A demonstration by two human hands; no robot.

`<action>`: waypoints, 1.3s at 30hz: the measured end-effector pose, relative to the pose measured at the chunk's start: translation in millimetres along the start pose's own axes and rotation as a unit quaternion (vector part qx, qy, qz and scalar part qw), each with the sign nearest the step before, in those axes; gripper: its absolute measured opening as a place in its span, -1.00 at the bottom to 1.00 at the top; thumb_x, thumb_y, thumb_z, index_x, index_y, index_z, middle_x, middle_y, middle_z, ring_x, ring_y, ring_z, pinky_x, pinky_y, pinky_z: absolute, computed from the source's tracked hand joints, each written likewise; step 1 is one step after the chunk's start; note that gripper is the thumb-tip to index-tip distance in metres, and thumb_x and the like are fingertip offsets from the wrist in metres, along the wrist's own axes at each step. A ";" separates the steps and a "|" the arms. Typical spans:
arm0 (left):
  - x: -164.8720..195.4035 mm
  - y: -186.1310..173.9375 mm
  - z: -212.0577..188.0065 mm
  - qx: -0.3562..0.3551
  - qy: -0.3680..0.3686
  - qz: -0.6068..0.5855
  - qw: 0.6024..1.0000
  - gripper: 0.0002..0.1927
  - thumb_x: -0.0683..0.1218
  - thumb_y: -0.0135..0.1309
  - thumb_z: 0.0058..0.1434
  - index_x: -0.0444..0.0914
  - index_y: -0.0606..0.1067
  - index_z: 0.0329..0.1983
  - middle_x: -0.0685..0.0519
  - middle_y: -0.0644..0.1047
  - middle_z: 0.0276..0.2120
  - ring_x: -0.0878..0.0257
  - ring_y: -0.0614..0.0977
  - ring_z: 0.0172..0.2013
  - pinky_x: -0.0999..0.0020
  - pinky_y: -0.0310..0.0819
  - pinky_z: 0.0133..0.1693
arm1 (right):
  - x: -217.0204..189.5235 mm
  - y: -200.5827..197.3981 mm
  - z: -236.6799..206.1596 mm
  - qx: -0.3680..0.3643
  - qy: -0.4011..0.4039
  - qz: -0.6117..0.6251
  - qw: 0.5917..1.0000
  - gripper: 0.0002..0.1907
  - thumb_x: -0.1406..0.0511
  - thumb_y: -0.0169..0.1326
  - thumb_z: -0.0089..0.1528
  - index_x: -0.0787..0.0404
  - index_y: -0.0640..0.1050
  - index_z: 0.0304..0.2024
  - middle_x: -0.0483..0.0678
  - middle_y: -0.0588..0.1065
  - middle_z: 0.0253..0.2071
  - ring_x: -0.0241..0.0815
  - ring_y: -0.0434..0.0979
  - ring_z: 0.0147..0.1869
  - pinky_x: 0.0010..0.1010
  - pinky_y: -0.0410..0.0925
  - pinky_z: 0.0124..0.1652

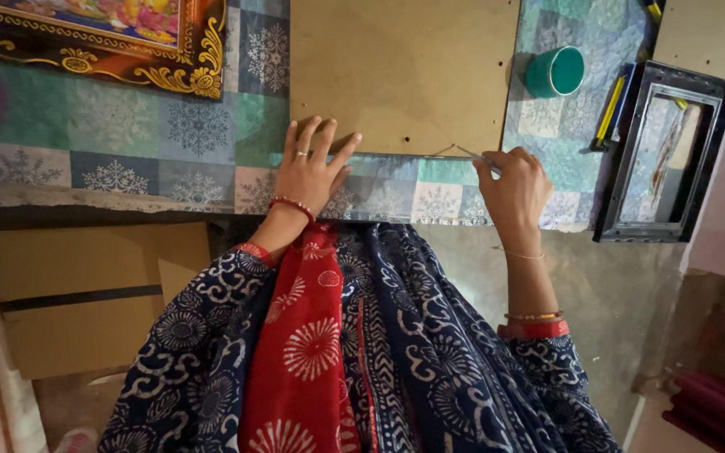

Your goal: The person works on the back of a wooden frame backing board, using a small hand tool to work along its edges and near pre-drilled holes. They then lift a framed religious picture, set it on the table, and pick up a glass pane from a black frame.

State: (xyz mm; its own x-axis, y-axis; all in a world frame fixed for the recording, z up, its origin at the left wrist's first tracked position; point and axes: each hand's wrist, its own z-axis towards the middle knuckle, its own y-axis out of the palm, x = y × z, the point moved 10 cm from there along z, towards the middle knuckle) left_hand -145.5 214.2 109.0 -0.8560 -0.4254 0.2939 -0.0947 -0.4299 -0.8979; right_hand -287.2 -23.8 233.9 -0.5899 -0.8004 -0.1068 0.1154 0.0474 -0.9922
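Note:
A brown hardboard sheet [400, 71] lies on a table covered in a snowflake-patterned cloth [127, 138]. A clear glass pane [404, 189] lies in front of the board, overhanging the table's near edge. My left hand [308, 168] rests flat with fingers spread on the board's near edge and the glass. My right hand [513, 189] is closed around a thin metal tool [476, 156], its tip at the board's near edge.
An ornate framed picture [102, 38] sits at the far left. A teal cup [555, 71], a yellow pencil [610, 109] and a black empty frame [660, 159] lie at the right. Cardboard pieces [86, 294] lie on the floor below.

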 end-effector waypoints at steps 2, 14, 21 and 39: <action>-0.5 0.1 -0.5 -0.002 -0.002 -0.001 1.000 -0.46 0.12 0.09 0.40 0.09 0.38 0.45 -0.08 0.31 0.34 -0.10 0.23 0.39 -0.23 0.05 0.41 | -1.7 -0.4 0.4 0.000 0.000 0.002 1.000 -0.81 0.17 0.31 0.20 0.13 0.74 -0.23 0.00 0.57 -0.28 0.08 0.57 -0.14 -0.11 0.39 -0.21; -0.3 -4.2 1.0 0.014 -0.012 -0.009 1.000 -0.47 0.10 0.11 0.40 0.09 0.39 0.43 -0.06 0.33 0.32 -0.08 0.24 0.38 -0.22 0.06 0.40 | -2.6 0.8 5.9 -0.006 0.004 -0.002 1.000 -0.80 0.16 0.31 0.21 0.12 0.74 -0.25 0.01 0.57 -0.30 0.10 0.58 -0.20 -0.10 0.40 -0.24; -0.7 -5.1 0.3 0.004 -0.024 -0.024 0.999 -0.49 0.09 0.09 0.40 0.09 0.40 0.42 -0.07 0.33 0.33 -0.10 0.24 0.39 -0.24 0.04 0.40 | -3.6 -0.9 5.1 -0.003 0.000 -0.012 1.000 -0.78 0.13 0.32 0.22 0.13 0.74 -0.25 0.02 0.58 -0.30 0.11 0.59 -0.23 -0.11 0.40 -0.26; 138.6 81.2 73.3 -0.079 0.114 -0.119 0.983 -0.24 0.14 0.18 0.20 -0.03 0.24 0.46 -0.07 0.32 0.37 -0.04 0.23 0.43 -0.25 -0.07 0.39 | 18.8 -10.9 -18.1 0.044 0.102 0.063 0.992 -0.80 0.15 0.27 0.25 0.08 0.73 -0.16 0.02 0.56 -0.31 0.08 0.60 -0.27 -0.16 0.40 -0.30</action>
State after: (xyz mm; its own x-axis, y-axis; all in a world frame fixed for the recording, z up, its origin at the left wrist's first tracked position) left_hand -234.6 62.0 100.9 -0.8902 -0.1296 0.4367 -0.3683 -0.3593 -0.8575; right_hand -314.0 -28.6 241.6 -0.7150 -0.6532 -0.2492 0.2620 0.0802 -0.9617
